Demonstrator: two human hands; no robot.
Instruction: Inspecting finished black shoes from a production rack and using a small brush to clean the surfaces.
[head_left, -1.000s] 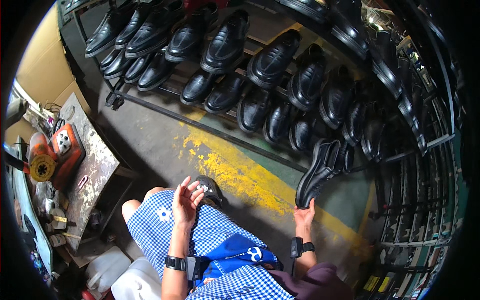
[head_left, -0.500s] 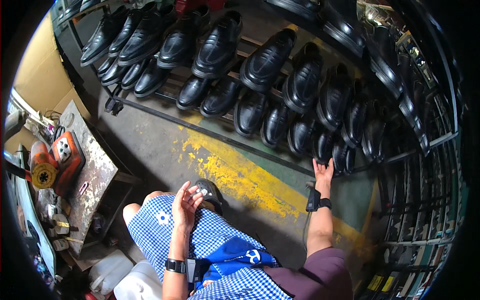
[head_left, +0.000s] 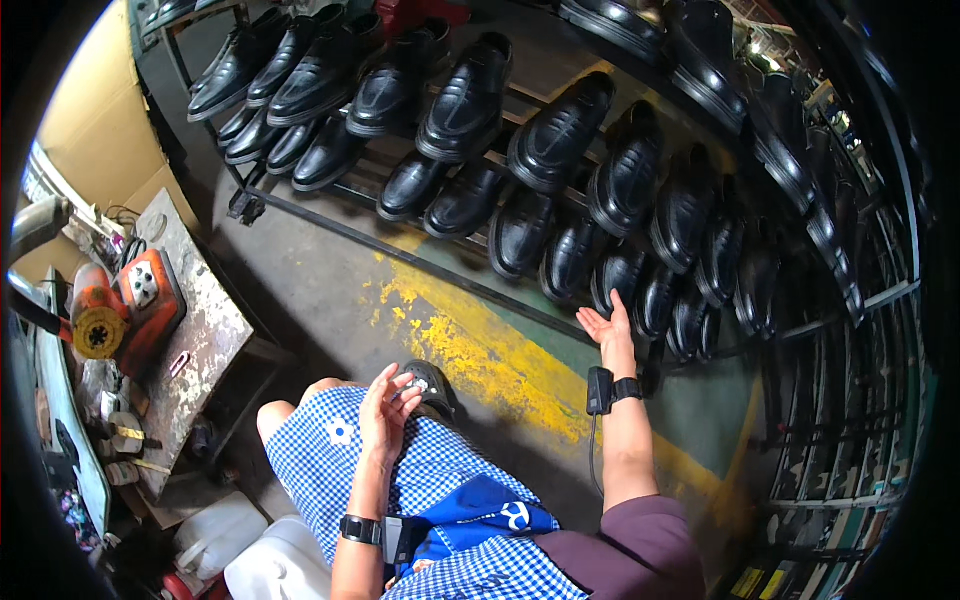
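Note:
My right hand (head_left: 611, 325), palm up with fingers spread, reaches out at the lower front of a shoe rack. Just beyond its fingertips is the toe of a black leather shoe (head_left: 617, 272); whether they touch I cannot tell. Another black shoe (head_left: 655, 300) sits to the right of the hand. Above my lap my left hand (head_left: 386, 410) is raised with its fingers apart and loosely curved, holding nothing. Beneath it lies a blue-and-white checked apron (head_left: 330, 470). A black band with a small box is on each wrist.
The black metal rack (head_left: 400, 252) carries rows of black shoes on several levels. At left, an orange machine (head_left: 150, 300) stands on a worn metal table (head_left: 215, 325). White plastic jugs (head_left: 280, 565) are at lower left. Slatted racks (head_left: 820, 440) line the right side. Yellow paint (head_left: 440, 330) marks the floor.
My right hand has moved left along the rack's lower front, and its thumb and fingers are turned differently. My left hand keeps nearly the same pose. The whole view has shifted slightly.

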